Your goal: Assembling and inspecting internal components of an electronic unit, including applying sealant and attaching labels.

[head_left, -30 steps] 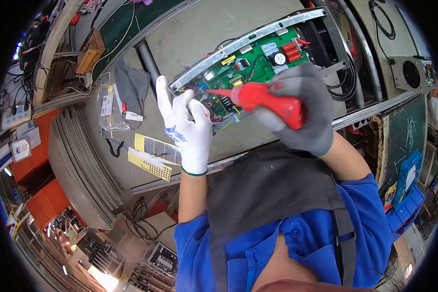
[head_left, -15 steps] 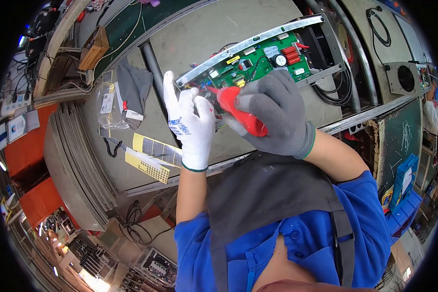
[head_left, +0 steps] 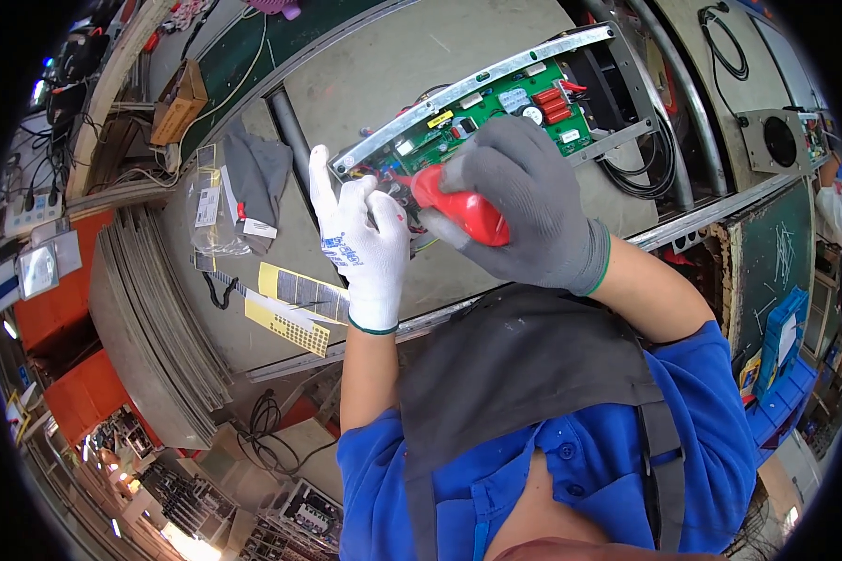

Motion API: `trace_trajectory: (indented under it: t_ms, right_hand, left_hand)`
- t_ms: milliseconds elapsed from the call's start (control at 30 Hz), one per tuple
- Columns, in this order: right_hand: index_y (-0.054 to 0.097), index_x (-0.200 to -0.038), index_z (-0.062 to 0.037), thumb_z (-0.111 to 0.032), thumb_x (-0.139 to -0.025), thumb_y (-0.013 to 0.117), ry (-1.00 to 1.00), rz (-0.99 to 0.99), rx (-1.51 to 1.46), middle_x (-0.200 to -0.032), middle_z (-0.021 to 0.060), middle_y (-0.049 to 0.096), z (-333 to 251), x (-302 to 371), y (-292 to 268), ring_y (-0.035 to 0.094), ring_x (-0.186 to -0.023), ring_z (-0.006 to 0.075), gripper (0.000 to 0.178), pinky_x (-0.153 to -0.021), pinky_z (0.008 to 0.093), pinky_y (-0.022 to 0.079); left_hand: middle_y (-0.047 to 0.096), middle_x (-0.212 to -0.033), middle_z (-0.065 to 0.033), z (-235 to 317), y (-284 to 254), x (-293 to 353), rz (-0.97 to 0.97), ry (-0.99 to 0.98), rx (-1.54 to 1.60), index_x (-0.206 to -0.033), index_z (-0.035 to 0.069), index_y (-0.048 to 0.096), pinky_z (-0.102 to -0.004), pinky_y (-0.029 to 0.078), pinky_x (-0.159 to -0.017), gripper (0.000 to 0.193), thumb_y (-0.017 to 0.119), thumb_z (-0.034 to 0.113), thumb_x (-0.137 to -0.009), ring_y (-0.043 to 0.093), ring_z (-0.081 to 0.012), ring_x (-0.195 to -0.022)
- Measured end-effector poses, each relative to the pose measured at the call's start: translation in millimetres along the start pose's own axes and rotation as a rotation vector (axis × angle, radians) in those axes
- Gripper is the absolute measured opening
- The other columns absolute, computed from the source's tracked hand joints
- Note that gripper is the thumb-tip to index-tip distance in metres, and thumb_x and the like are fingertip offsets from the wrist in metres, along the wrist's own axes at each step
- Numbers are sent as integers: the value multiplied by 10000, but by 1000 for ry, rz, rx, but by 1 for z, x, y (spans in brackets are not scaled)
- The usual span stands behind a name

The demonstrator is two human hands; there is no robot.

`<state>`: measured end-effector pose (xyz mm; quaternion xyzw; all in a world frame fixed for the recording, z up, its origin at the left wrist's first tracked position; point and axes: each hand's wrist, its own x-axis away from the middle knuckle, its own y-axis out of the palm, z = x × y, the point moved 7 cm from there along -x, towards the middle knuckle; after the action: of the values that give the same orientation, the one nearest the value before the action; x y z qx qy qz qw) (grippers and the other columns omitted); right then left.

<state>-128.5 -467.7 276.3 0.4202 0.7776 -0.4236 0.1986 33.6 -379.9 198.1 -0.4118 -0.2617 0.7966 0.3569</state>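
A green circuit board [head_left: 496, 114] lies in a long metal frame [head_left: 477, 86] on the bench. My left hand [head_left: 365, 238], in a white glove, is at the frame's left end. Its index finger stretches past the frame's corner, while the other fingers curl inward by the wires there; whatever they pinch is hidden. In a grey glove, my right hand [head_left: 538, 206] is closed around a thick red tool [head_left: 468, 210] with a narrow tip. That tip points at the frame's left end, close to my left fingers; its contact point cannot be made out.
Left of the frame lie a grey cloth [head_left: 255, 173], a clear plastic bag [head_left: 206, 210] and yellow label sheets [head_left: 295, 304]. Stacked thin sheets [head_left: 154, 318] stand farther left. Black cable [head_left: 660, 173] coils at the frame's right end. A fan unit [head_left: 772, 145] sits far right.
My right hand has turned slightly and shifted a little away from me, with the red tool still in it. My left hand keeps nearly the same place.
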Motion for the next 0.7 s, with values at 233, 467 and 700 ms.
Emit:
trace_trajectory:
  t_ms: [233, 467, 700]
  right_hand:
    - [609, -947, -119, -181, -646, 826, 55, -25, 27, -924, 90, 572, 6, 3, -2, 597, -859, 310, 376, -737, 420, 469]
    - [607, -933, -110, -136, -681, 865, -3, 36, 60, -866, 94, 568, 0, -2, 1, 584, -767, 298, 361, -659, 393, 470]
    - [649, -1056, -131, -287, -747, 794, 70, -35, 117, -1003, 83, 637, 5, -13, 19, 682, -940, 273, 375, -818, 408, 549]
  left_hand:
    - [431, -1487, -348, -2, 1, 1, 2, -7, 12, -981, -49, 655, -471, 409, -1102, 194, 546, -30, -821, 493, -486, -1330]
    - [449, -1468, -352, -1, 3, 0, 24, 19, -1, -945, -39, 662, -459, 406, -1094, 170, 562, 11, -817, 512, -464, -1303]
    - [422, -1505, -310, 0, 1, 1, -18, 23, -30, -937, -24, 665, -455, 373, -1123, 122, 585, -43, -848, 472, -446, -1358]
